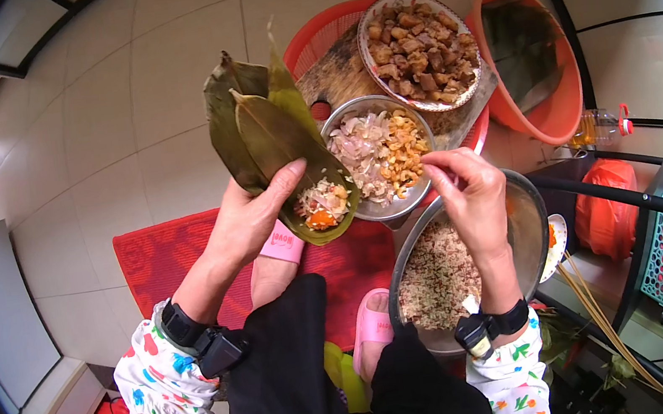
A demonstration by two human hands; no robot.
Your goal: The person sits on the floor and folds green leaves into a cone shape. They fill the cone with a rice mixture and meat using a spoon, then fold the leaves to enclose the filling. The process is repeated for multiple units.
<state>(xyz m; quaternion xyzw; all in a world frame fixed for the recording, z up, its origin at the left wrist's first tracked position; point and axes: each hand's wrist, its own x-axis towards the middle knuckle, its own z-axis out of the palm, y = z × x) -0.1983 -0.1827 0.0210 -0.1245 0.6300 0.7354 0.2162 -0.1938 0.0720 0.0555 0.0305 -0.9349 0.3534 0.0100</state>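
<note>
My left hand [265, 207] holds several overlapping bamboo leaves [271, 139], their lower end curved into a pocket. In that pocket sits a filling [323, 203] of rice grains, pale pieces and an orange lump that looks like egg yolk. My right hand [470, 190] is at the right rim of a metal bowl [364, 212], fingertips drawn together beside the dried shrimp [404, 155]; whether they pinch anything is hidden. Sliced shallots [360, 139] fill the bowl's left half. Below my right hand, a large metal basin [526, 211] contains rice mixed with reddish bits [437, 281].
A patterned dish of browned meat chunks [421, 54] rests on a wooden board [334, 70] over a red plastic basket [331, 23]. An orange tub [570, 72] with dark leaves leans at right. Nearby are an oil bottle [597, 128], a small plate [557, 254] and a black rail [622, 198].
</note>
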